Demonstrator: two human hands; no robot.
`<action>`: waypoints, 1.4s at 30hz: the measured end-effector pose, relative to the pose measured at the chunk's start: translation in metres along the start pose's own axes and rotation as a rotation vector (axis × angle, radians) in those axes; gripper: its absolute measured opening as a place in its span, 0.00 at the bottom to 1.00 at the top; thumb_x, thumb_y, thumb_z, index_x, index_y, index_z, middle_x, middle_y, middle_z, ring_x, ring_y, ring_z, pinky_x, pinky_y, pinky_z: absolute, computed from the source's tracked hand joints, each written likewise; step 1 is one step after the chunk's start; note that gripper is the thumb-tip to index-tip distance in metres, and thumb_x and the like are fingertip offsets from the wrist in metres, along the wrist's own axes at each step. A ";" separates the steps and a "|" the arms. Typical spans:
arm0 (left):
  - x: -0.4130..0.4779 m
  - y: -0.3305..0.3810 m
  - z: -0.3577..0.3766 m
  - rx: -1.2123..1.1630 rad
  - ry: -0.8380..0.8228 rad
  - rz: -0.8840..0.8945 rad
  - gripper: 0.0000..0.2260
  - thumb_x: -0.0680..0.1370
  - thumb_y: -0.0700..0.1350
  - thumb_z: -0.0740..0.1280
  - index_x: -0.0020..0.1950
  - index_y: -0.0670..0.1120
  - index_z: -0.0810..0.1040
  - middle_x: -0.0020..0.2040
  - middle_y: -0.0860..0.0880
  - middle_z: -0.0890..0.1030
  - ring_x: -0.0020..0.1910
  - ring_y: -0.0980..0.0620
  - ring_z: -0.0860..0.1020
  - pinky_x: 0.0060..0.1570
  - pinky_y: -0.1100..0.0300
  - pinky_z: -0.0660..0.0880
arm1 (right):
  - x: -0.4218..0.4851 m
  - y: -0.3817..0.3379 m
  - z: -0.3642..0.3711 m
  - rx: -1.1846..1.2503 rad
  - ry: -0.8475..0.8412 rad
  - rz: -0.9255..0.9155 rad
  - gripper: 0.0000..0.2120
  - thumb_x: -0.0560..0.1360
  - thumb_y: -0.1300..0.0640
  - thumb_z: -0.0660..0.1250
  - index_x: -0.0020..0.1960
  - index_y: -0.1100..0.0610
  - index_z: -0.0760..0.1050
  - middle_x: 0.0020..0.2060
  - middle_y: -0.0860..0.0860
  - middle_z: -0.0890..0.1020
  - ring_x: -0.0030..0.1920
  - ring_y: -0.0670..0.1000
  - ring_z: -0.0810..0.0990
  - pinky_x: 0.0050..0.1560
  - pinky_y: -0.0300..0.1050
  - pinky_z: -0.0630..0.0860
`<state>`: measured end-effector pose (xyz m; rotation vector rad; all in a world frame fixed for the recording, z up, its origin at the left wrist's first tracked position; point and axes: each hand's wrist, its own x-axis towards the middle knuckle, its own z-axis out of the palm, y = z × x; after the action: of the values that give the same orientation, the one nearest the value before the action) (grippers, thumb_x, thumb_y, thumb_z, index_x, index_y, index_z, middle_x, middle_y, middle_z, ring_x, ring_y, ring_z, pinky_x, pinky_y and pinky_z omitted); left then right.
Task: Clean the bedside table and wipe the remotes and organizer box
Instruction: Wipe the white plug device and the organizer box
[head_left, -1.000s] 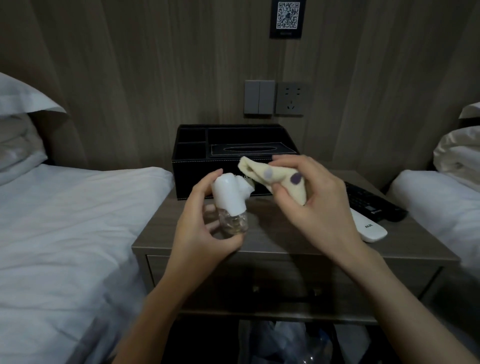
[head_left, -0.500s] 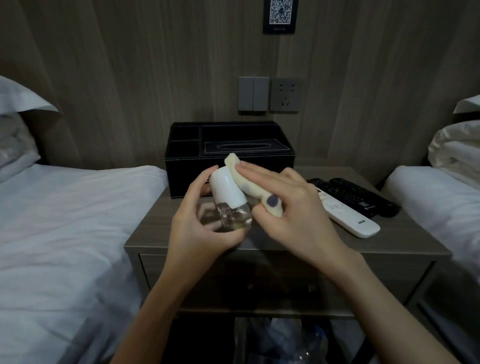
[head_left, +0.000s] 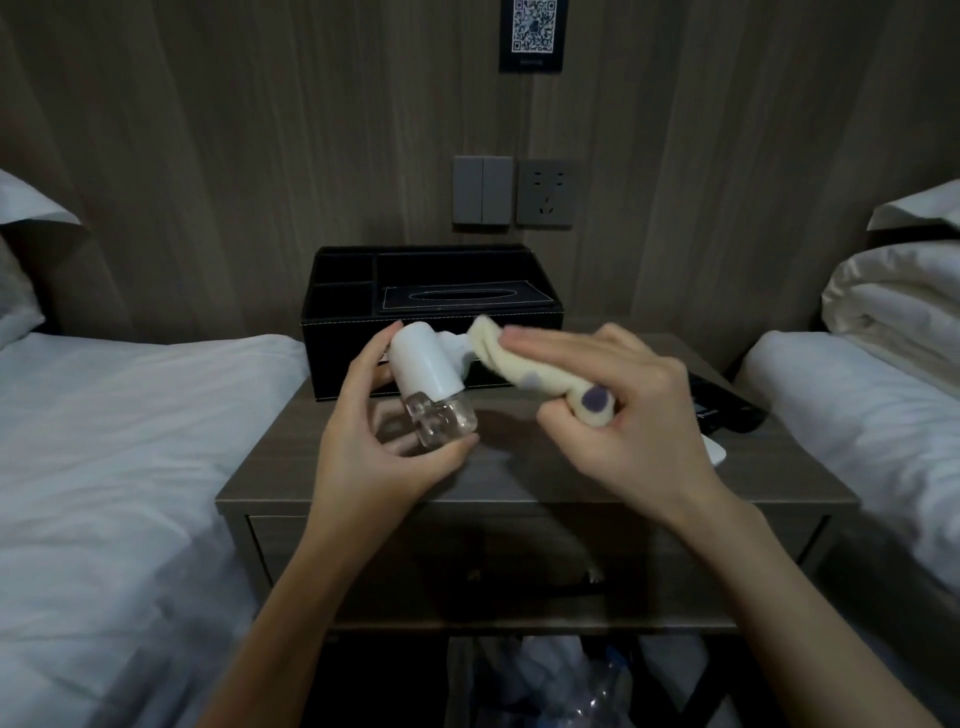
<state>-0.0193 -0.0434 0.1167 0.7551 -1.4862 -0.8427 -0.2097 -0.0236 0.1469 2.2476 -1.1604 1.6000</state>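
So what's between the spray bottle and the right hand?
Head view: the dotted cloth, gripped by the right hand, its free end up at the nozzle of the spray bottle in the left hand. Whether they touch is blurred.

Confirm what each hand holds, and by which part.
Left hand grips the spray bottle, thumb on its white cap, fingers under the clear base. Right hand holds the folded yellow cloth by its near end.

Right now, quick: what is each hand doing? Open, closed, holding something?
Left hand: closed around a small spray bottle with a white top and clear base.
Right hand: closed on a folded yellow cloth with purple dots.
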 end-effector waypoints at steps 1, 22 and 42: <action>-0.001 -0.001 0.003 0.008 -0.018 0.002 0.42 0.64 0.32 0.78 0.72 0.55 0.66 0.57 0.54 0.79 0.53 0.54 0.81 0.47 0.63 0.79 | 0.002 -0.002 -0.002 0.006 0.021 0.019 0.23 0.66 0.65 0.66 0.59 0.51 0.81 0.57 0.42 0.82 0.46 0.38 0.76 0.47 0.36 0.72; 0.012 -0.012 0.016 0.069 0.101 0.048 0.44 0.63 0.39 0.81 0.74 0.55 0.65 0.65 0.47 0.73 0.54 0.57 0.80 0.44 0.70 0.77 | -0.010 0.001 0.008 0.052 -0.334 0.073 0.29 0.66 0.63 0.63 0.63 0.41 0.77 0.64 0.31 0.74 0.39 0.48 0.70 0.43 0.33 0.71; 0.006 -0.013 0.023 0.322 0.030 0.210 0.42 0.61 0.40 0.82 0.71 0.46 0.66 0.59 0.52 0.66 0.50 0.62 0.72 0.42 0.71 0.75 | 0.000 0.001 0.012 -0.019 -0.141 0.108 0.29 0.69 0.63 0.63 0.67 0.43 0.74 0.67 0.37 0.74 0.50 0.49 0.74 0.50 0.30 0.68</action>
<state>-0.0424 -0.0533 0.1076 0.8251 -1.6629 -0.4365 -0.2015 -0.0307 0.1420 2.3561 -1.3471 1.4798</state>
